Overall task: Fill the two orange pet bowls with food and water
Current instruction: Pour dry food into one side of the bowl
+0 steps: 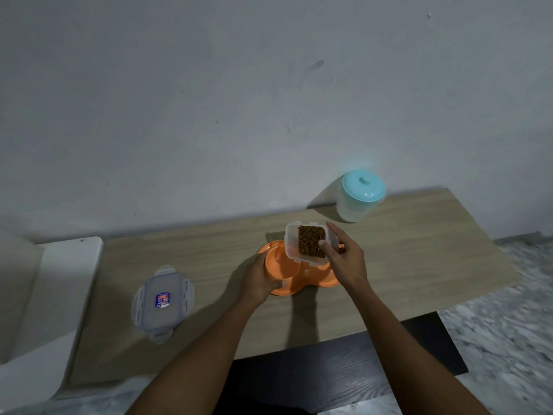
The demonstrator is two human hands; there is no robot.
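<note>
Dark wood-grain surface (344,369): lowest in view, under the near edge of the table, crossed by both bare forearms.

Left hand (258,280): fingers curled round the left rim of the orange plastic double pet bowl (281,266), thumb on its near edge, gripping it.

Orange plastic double pet bowl: flat on the light wood-grain table (419,265), near the middle. The left basin shows its orange floor; the right basin is mostly hidden behind the right hand.

Right hand (344,259): grips the clear rectangular plastic container (291,244), thumb across its open mouth, fingers along the far side.

Clear rectangular plastic container: held above the bowl's far side, tipped so the mouth faces the camera, part-filled with brown dry kibble (311,239).

Clear rectangular snap-lock lid (163,301): blue label, lying flat on the table, well to the left of the bowl.

Translucent round canister with teal knobbed lid (360,196): upright at the table's far edge, by the grey wall (209,115).

White furniture panel (59,295): left of the table.

Grey speckled floor (508,295): right of the table.
</note>
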